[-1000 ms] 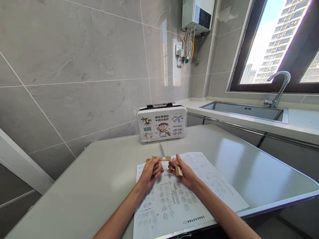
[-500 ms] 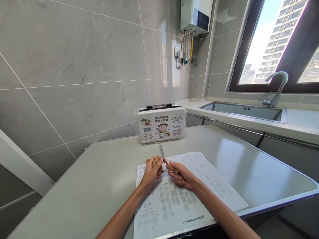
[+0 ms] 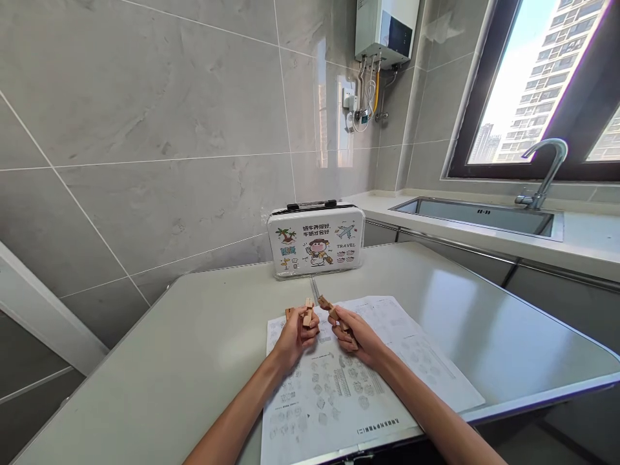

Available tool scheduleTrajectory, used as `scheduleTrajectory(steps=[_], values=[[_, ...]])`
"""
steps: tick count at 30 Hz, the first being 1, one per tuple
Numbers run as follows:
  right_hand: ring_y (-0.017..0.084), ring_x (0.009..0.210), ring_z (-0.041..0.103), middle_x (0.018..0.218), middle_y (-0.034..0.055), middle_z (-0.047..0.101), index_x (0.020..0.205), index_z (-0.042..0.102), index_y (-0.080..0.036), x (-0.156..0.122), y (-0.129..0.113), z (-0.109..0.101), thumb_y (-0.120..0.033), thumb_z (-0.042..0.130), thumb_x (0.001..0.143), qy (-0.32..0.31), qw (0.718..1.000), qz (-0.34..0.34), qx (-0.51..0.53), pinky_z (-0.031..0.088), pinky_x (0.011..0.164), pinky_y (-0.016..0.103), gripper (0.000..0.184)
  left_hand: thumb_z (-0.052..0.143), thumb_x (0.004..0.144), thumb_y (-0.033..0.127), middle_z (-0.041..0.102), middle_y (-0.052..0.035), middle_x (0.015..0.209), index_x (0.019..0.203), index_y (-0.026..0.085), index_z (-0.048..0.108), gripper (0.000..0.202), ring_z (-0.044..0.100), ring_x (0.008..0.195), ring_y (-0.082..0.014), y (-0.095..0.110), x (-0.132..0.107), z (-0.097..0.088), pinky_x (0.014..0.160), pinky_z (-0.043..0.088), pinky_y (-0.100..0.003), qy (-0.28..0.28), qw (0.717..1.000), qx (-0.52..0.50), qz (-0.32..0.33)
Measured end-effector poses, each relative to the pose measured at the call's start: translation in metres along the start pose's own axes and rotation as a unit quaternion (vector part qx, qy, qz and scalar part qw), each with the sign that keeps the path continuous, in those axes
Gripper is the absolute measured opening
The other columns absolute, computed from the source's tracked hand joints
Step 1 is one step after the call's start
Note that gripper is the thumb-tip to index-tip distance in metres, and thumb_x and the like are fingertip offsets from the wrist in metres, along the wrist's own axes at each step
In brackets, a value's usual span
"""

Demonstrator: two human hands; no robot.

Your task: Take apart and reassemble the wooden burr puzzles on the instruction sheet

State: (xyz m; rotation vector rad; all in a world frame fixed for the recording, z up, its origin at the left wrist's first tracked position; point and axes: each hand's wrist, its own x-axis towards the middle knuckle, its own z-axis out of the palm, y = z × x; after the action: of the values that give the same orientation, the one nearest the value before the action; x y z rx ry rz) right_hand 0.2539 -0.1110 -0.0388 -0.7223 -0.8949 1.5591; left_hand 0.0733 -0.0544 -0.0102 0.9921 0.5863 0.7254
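My left hand [image 3: 296, 337] is closed around a notched wooden puzzle piece [image 3: 308, 312], held upright between thumb and fingers. Another bit of brown wood [image 3: 289, 313] shows just behind that hand; whether it is held or lies on the table I cannot tell. A few centimetres to the right, my right hand [image 3: 357, 336] grips small wooden puzzle pieces [image 3: 327, 303], one of them poking out toward the left. The fingers hide the rest of them. Both hands are over a printed sheet [image 3: 334, 400] covered with small block diagrams, and the pieces in the two hands are apart.
A white cartoon-printed case [image 3: 317, 244] with a black handle stands at the back of the pale table [image 3: 194, 349], near the tiled wall. To the right runs a counter with a sink [image 3: 479, 216] and a faucet [image 3: 545, 174]. A water heater [image 3: 386, 29] hangs above.
My hands have moved apart, so the pieces that were close together are now separated. The left hand's piece has turned upright, and the right hand's piece points up to the left.
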Motion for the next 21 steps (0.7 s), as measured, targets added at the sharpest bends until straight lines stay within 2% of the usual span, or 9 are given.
scheduleTrajectory(steps=[2, 5, 8, 10, 13, 16, 21], values=[[0.004, 0.043, 0.014, 0.054, -0.0107, 0.032, 0.084, 0.06, -0.02, -0.001, -0.001, 0.001, -0.062, 0.068, 0.092, -0.012, 1.0, -0.004, -0.013, 0.016, 0.036, 0.016, 0.043, 0.07, 0.086, 0.037, 0.046, 0.0055, 0.073, 0.085, 0.019, 0.052, 0.026, 0.032, 0.047, -0.0036, -0.001, 0.0, 0.0, 0.042, 0.029, -0.016, -0.014, 1.0, -0.013, -0.007], [0.003, 0.041, 0.014, 0.053, -0.012, 0.036, 0.095, 0.064, -0.021, 0.0, -0.001, 0.001, -0.059, 0.072, 0.09, -0.014, 0.999, -0.013, -0.025, 0.016, 0.035, 0.015, 0.04, 0.079, 0.082, 0.033, 0.058, 0.0008, 0.085, 0.094, 0.017, 0.057, 0.03, 0.05, 0.056, -0.0052, -0.003, -0.001, 0.0, 0.052, 0.044, -0.02, -0.025, 1.0, 0.012, -0.006], [0.002, 0.039, 0.017, 0.059, -0.01, 0.05, 0.1, 0.063, -0.021, 0.001, 0.0, 0.0, -0.057, 0.078, 0.085, 0.029, 0.998, -0.034, -0.035, 0.016, 0.033, 0.015, 0.042, 0.08, 0.084, 0.045, 0.067, -0.0061, 0.099, 0.104, 0.015, 0.059, 0.042, 0.068, 0.07, -0.0125, -0.008, 0.0, 0.001, 0.067, 0.055, -0.026, -0.028, 0.998, 0.054, 0.012], [0.001, 0.038, 0.02, 0.066, -0.0073, 0.057, 0.098, 0.063, -0.02, 0.002, 0.002, -0.001, -0.058, 0.079, 0.084, 0.05, 0.996, -0.051, -0.049, 0.016, 0.032, 0.015, 0.043, 0.077, 0.085, 0.057, 0.07, -0.0099, 0.104, 0.105, 0.015, 0.059, 0.05, 0.074, 0.074, -0.0174, -0.012, 0.001, 0.0, 0.07, 0.058, -0.03, -0.031, 0.995, 0.092, 0.024], [0.002, 0.038, 0.022, 0.059, -0.0095, 0.052, 0.1, 0.063, -0.021, 0.003, 0.005, -0.002, -0.057, 0.08, 0.083, 0.056, 0.994, -0.063, -0.073, 0.018, 0.033, 0.015, 0.044, 0.069, 0.086, 0.068, 0.073, -0.0133, 0.102, 0.106, 0.015, 0.058, 0.058, 0.077, 0.07, -0.022, -0.016, 0.003, 0.0, 0.061, 0.06, -0.031, -0.048, 0.987, 0.149, 0.016], [0.002, 0.038, 0.022, 0.054, -0.0123, 0.044, 0.106, 0.064, -0.021, 0.004, 0.007, -0.003, -0.056, 0.082, 0.08, 0.071, 0.99, -0.072, -0.094, 0.019, 0.033, 0.016, 0.047, 0.063, 0.088, 0.071, 0.074, -0.0134, 0.1, 0.114, 0.015, 0.057, 0.061, 0.078, 0.065, -0.0238, -0.018, 0.004, 0.0, 0.048, 0.056, -0.027, -0.057, 0.981, 0.187, 0.013], [0.002, 0.038, 0.026, 0.059, -0.0096, 0.052, 0.103, 0.063, -0.02, 0.003, 0.006, -0.003, -0.056, 0.081, 0.081, 0.085, 0.985, -0.08, -0.131, 0.022, 0.032, 0.016, 0.046, 0.059, 0.092, 0.068, 0.075, -0.0137, 0.101, 0.111, 0.016, 0.054, 0.056, 0.076, 0.058, -0.0198, -0.017, 0.003, 0.001, 0.044, 0.052, -0.022, -0.054, 0.975, 0.212, 0.041]])
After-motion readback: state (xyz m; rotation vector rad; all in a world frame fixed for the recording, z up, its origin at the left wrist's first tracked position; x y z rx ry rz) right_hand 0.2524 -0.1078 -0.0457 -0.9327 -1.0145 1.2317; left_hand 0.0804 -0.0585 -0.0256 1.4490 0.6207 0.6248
